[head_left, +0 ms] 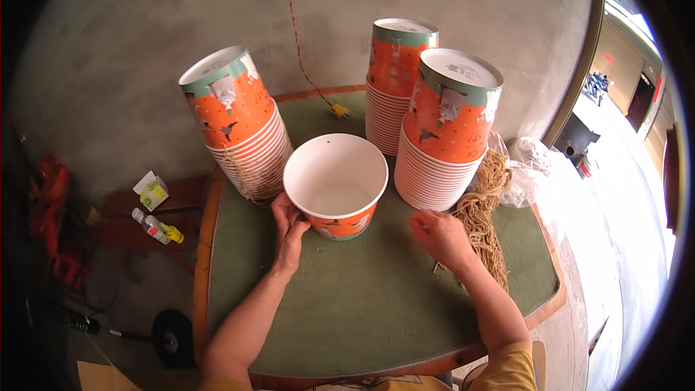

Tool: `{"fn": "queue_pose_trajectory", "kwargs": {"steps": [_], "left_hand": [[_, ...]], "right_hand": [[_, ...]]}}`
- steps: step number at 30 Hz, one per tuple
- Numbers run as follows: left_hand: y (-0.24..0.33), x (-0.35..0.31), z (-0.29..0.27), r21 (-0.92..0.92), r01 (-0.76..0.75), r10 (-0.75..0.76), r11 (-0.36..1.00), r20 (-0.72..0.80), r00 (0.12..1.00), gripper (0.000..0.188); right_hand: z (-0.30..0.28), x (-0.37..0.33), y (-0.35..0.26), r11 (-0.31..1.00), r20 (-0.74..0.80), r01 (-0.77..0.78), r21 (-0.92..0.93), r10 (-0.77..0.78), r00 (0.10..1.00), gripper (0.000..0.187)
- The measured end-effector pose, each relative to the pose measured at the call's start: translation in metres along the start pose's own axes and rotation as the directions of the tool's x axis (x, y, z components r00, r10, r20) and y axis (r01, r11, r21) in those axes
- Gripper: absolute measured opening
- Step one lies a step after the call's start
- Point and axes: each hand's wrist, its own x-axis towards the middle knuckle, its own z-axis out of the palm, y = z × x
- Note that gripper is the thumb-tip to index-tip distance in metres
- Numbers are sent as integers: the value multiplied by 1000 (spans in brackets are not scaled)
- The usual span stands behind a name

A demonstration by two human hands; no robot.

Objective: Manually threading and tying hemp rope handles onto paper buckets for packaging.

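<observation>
A single paper bucket (340,227), white inside and printed orange and green outside, stands upright on the green tabletop, mouth up. A small dark hole shows near its far rim. My left hand (287,235) presses around its lower left side, holding it. To the right of the bucket, my right hand (441,237) hovers apart from it with fingers curled together; what they pinch, if anything, is hidden. Beside that hand lies a bundle of tan cord (483,221), cut in long strands. More strands hang on the left stack of upside-down buckets (232,112).
Two more upside-down bucket stacks, one in front (450,127) and one behind (394,87), stand at the back right. Clear plastic bags (527,170) lie by the table's right edge. A red cord with a yellow plug (339,110) hangs down the wall. A bottle (150,226) sits left, beyond the table.
</observation>
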Motion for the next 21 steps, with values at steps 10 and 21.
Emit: {"fn": "queue_pose_trajectory", "kwargs": {"steps": [10,21], "left_hand": [[-3,-1,0,19,17,-16,1000,-16,1000,61],[-5,-1,-4,42,23,-22,999,-35,999,67]], "right_hand": [[-22,-23,41,958,-163,-233,-168,206,965,27],[-11,-21,43,927,-134,-273,258,314,940,8]]}}
